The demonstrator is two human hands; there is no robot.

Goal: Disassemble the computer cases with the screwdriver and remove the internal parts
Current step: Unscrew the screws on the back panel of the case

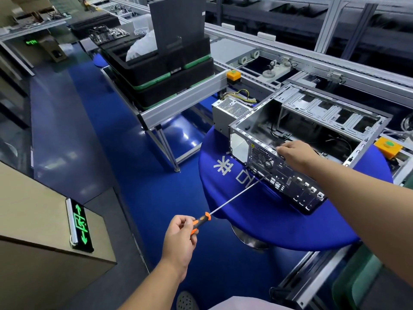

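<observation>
Fingers [186, 222] of the left hand [178, 238] grip the screwdriver [232, 198] handle, lower centre.
Its tip meets the computer case [312, 139] rear panel at centre right on the blue table [268, 220]; the right hand [295, 153] grasps the case's top rear edge.

right hand [295, 155] fingertips hidden — inside computer case [312, 130], screw unseen

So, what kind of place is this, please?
Probably a factory line for taking computers apart. An opened computer case lies on a blue round worktable, aluminium conveyor rails run behind it, and stacked black trays wait nearby.
</observation>
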